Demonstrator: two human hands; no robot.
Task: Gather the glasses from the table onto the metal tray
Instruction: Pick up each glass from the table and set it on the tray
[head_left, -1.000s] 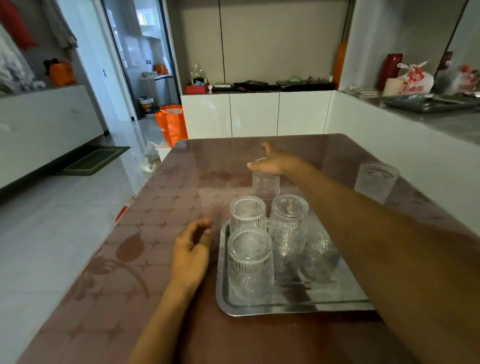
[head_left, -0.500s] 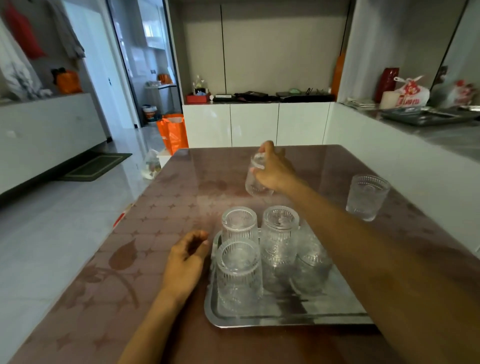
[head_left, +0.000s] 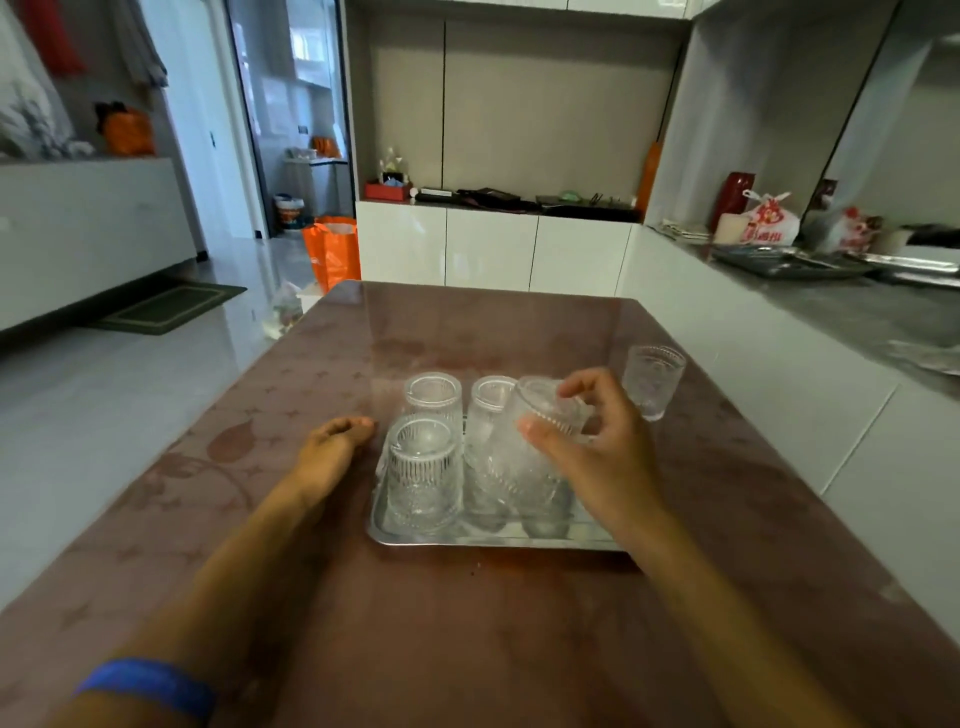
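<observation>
A metal tray lies in the middle of the brown table with several ribbed clear glasses on it, among them a front-left glass and a back-left glass. My right hand grips another ribbed glass, tilted, just above the tray's right side. One more glass stands upright on the table, to the right of the tray. My left hand rests flat on the table, touching the tray's left edge.
A white counter wall runs along the table's right side, with trays and bags on top. White cabinets stand beyond the far table edge. An orange bag sits on the floor at the far left corner.
My right hand lifted the glass from the far middle of the table and carried it back over the tray's right side, tilting it. My left hand stayed by the tray.
</observation>
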